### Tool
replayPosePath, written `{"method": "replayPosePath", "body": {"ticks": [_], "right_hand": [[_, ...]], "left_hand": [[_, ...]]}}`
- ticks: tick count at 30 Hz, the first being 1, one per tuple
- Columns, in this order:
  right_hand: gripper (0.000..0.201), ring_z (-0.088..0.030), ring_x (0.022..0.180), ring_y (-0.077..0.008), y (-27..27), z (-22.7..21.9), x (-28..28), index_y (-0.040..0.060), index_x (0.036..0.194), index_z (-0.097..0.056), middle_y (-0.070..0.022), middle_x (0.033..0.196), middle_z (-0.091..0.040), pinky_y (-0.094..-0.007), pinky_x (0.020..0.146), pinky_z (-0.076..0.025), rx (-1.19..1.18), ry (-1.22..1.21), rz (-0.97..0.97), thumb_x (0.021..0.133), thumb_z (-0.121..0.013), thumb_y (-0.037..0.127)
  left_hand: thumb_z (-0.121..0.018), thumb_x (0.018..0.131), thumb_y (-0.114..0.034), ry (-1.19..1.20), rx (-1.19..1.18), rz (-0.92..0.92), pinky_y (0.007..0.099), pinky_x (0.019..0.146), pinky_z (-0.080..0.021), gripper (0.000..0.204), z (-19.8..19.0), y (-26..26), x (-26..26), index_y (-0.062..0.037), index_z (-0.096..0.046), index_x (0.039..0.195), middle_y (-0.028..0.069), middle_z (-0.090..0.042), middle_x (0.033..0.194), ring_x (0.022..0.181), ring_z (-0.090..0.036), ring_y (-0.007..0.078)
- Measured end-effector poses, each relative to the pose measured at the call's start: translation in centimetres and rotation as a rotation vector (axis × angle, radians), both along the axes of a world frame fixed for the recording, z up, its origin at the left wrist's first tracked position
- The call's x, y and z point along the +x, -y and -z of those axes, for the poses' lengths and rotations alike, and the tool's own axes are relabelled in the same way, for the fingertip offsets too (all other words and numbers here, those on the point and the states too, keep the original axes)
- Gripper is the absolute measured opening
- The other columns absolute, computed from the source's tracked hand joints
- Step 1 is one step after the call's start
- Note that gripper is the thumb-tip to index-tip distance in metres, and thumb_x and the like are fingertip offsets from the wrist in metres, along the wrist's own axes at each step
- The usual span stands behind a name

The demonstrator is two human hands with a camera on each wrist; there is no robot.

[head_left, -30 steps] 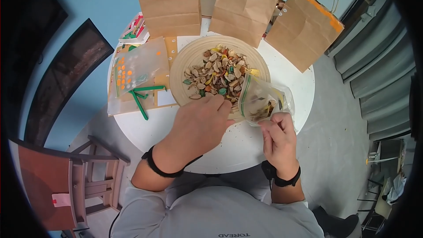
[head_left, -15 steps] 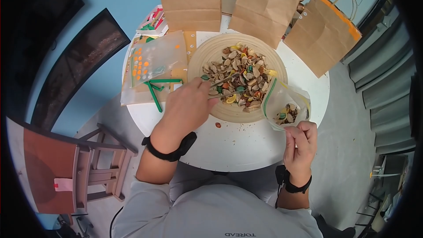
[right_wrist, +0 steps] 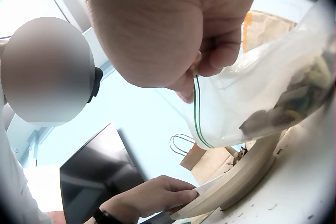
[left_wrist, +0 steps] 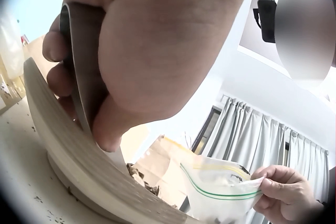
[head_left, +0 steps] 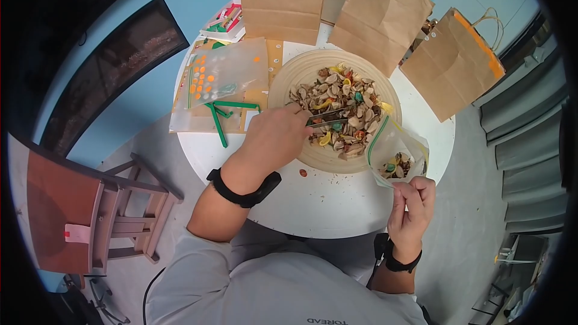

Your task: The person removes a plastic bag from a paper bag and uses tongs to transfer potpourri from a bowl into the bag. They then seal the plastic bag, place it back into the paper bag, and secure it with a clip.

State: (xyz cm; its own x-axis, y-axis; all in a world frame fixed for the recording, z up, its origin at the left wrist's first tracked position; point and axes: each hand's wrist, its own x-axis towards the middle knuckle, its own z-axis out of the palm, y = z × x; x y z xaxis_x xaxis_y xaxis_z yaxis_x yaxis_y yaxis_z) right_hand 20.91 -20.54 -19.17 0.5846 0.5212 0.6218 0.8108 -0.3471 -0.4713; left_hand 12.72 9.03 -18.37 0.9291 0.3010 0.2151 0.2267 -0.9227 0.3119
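Observation:
Metal tongs [head_left: 328, 121] are gripped in my left hand [head_left: 274, 138], their tips among dried petals and pods [head_left: 361, 99] heaped on a round wooden plate [head_left: 282, 87]. In the left wrist view the tongs' bent metal [left_wrist: 79, 61] lies between thumb and fingers. At the plate's right front, my right hand [head_left: 411, 213] pinches the edge of a clear zip bag [head_left: 385, 144], whose mouth faces the plate. Some dried pieces [head_left: 397, 165] lie inside the bag; the right wrist view shows them at its bottom. Whether the tongs hold a piece, I cannot tell.
Three paper bags [head_left: 280, 6] stand behind the plate. To its left are a plastic pouch with orange dots [head_left: 232, 69], green sticks [head_left: 218, 126] and a white box [head_left: 226, 30]. One reddish piece [head_left: 303, 173] lies on the white table [head_left: 289, 210] in front.
My left hand has gone from beside the bag's mouth back leftward to the heap, and the tongs now show over the petals. The right hand keeps its pinch on the bag; the head view has shifted.

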Motion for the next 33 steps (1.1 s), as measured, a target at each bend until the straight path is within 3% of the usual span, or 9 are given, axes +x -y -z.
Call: {"method": "replayPosePath", "body": {"ticks": [9, 16, 22, 25, 28, 33], "right_hand": [[0.018, -0.057, 0.081, -0.0257, -0.3, 0.0, 0.1, 0.0001, 0.1, -0.073, -0.0115, 0.096, -0.053, -0.0326, 0.069, -0.048, 0.009, 0.007, -0.021, 0.085, -0.073, -0.01], [0.021, -0.057, 0.072, -0.0242, -0.9, -0.4, 0.2, 0.0006, 0.1, -0.073, -0.0122, 0.097, -0.053, -0.032, 0.064, -0.048, -0.003, 0.001, -0.04, 0.083, -0.074, -0.011], [0.021, -0.058, 0.071, -0.0248, -1.1, -0.2, 0.1, 0.0007, 0.1, -0.073, -0.0123, 0.098, -0.053, -0.033, 0.064, -0.049, 0.004, -0.012, -0.044, 0.083, -0.073, -0.012], [0.021, -0.058, 0.075, -0.0247, -0.7, -0.2, 0.2, 0.0007, 0.1, -0.073, -0.0118, 0.097, -0.053, -0.0328, 0.066, -0.049, 0.012, 0.007, -0.018, 0.084, -0.072, -0.012], [0.02, -0.057, 0.079, -0.0244, 0.2, -0.3, 0.0, 0.0009, 0.1, -0.073, -0.0111, 0.095, -0.053, -0.0321, 0.068, -0.049, 0.021, 0.023, 0.039, 0.085, -0.072, -0.011], [0.018, -0.056, 0.081, -0.0237, 0.8, -0.2, 0.2, 0.0009, 0.1, -0.073, -0.0106, 0.095, -0.053, -0.0314, 0.07, -0.048, 0.021, 0.057, 0.093, 0.086, -0.073, -0.01]], "left_hand": [[-0.074, 0.094, -0.024, 0.035, 0.0, 0.007, 0.047, 0.07, -0.055, 0.019, -0.3, -0.7, -0.9, -0.0059, -0.073, 0.099, 0.011, -0.069, 0.092, 0.082, -0.069, 0.0371], [-0.078, 0.09, -0.02, 0.157, -0.028, 0.065, 0.0466, 0.07, -0.054, 0.019, -3.4, 0.1, -1.2, -0.0052, -0.073, 0.101, 0.0113, -0.068, 0.089, 0.081, -0.068, 0.0376], [-0.08, 0.088, -0.022, 0.21, -0.101, 0.363, 0.0467, 0.071, -0.054, 0.033, -3.8, 3.9, -1.2, -0.0046, -0.069, 0.115, 0.0134, -0.069, 0.102, 0.088, -0.069, 0.0379], [-0.081, 0.088, -0.024, 0.142, -0.082, 0.333, 0.0464, 0.072, -0.055, 0.04, -3.9, 4.2, -1.7, -0.0028, -0.067, 0.12, 0.0141, -0.068, 0.105, 0.091, -0.069, 0.0383], [-0.081, 0.088, -0.025, 0.165, -0.097, 0.166, 0.0454, 0.073, -0.057, 0.042, -4.1, 2.5, -2.4, -0.0018, -0.068, 0.12, 0.0133, -0.068, 0.103, 0.09, -0.07, 0.0378], [-0.081, 0.088, -0.025, 0.055, -0.042, 0.111, 0.0437, 0.072, -0.057, 0.039, -2.5, 2.6, -3.8, -0.0025, -0.069, 0.118, 0.0123, -0.068, 0.102, 0.088, -0.07, 0.0371]]}}
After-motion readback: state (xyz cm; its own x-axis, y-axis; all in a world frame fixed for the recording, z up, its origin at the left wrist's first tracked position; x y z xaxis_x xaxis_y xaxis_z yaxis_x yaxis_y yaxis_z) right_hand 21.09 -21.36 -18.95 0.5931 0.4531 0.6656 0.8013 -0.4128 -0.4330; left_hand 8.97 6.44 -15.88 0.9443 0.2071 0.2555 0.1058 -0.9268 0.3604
